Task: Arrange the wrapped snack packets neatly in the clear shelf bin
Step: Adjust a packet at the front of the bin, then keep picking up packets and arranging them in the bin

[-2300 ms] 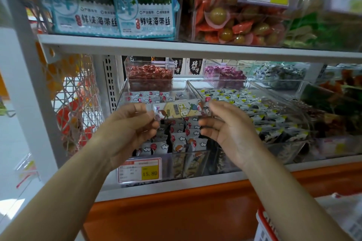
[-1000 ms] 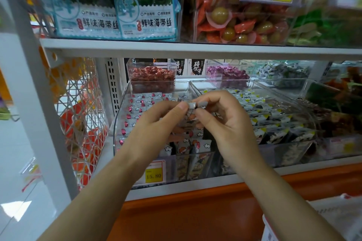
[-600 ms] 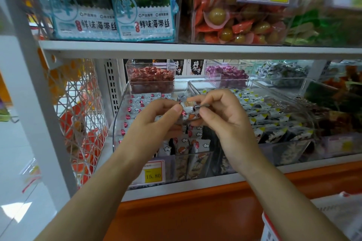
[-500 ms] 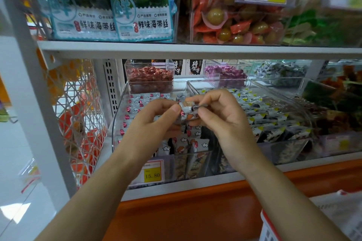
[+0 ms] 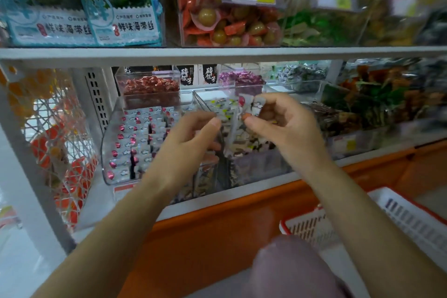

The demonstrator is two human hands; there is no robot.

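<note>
packets [image 5: 137, 133] in bin [image 5: 106, 128] | basket [image 5: 411, 220] right, below shelf [image 5: 242, 197]

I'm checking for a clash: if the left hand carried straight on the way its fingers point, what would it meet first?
Probably the snack packet pinched in the right hand: the left hand points toward it across a small gap. Motion blur leaves depth uncertain.

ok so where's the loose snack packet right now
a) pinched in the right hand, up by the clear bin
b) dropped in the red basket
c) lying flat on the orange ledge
a: the right hand pinches the snack packet between thumb and fingers, raised in front of the clear shelf bin; the red basket sits low at the right, well away from it.
</note>
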